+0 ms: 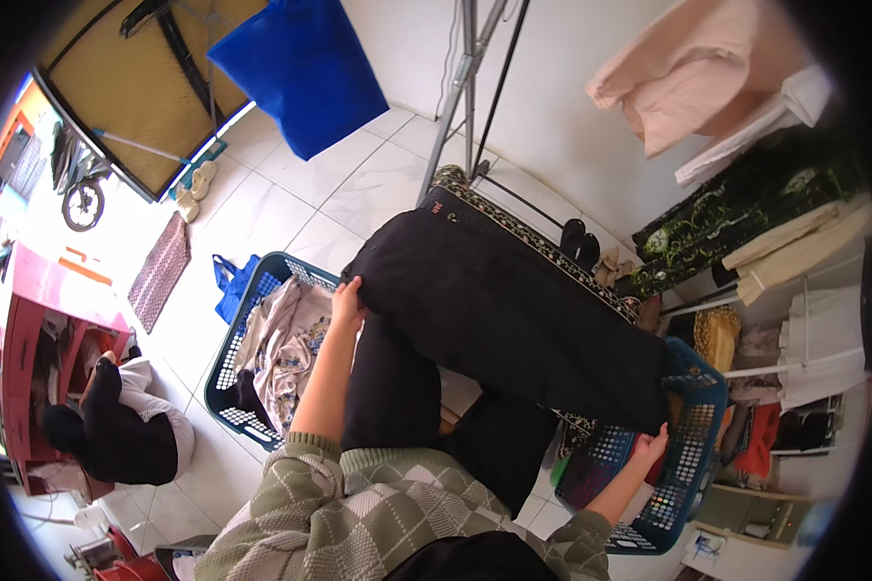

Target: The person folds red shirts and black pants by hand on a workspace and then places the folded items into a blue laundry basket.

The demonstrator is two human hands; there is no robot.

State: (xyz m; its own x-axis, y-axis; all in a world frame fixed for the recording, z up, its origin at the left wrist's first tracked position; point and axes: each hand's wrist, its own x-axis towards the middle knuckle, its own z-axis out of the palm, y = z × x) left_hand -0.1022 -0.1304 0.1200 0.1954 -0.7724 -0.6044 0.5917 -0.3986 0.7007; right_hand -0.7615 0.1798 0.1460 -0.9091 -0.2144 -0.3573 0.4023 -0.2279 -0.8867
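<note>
A black cloth garment [523,312] lies stretched across a board, probably an ironing board, with a floral-edged dark cover [538,243]. My left hand [347,303] pinches its left end. My right hand [651,444] grips the opposite lower corner. Below my left forearm, a dark blue plastic laundry basket [221,374] holds a pale floral cloth [291,348] and a dark piece. Another blue laundry basket [687,476] stands beneath my right hand, with coloured cloth inside partly hidden by the garment and my arm.
A metal frame [454,94] rises behind the board. Clothes such as a pink garment [676,65] hang at the right, above a rack of folded items. A blue bag [305,80] hangs at the top. At the left, a person [127,432] crouches by a pink cabinet [25,378].
</note>
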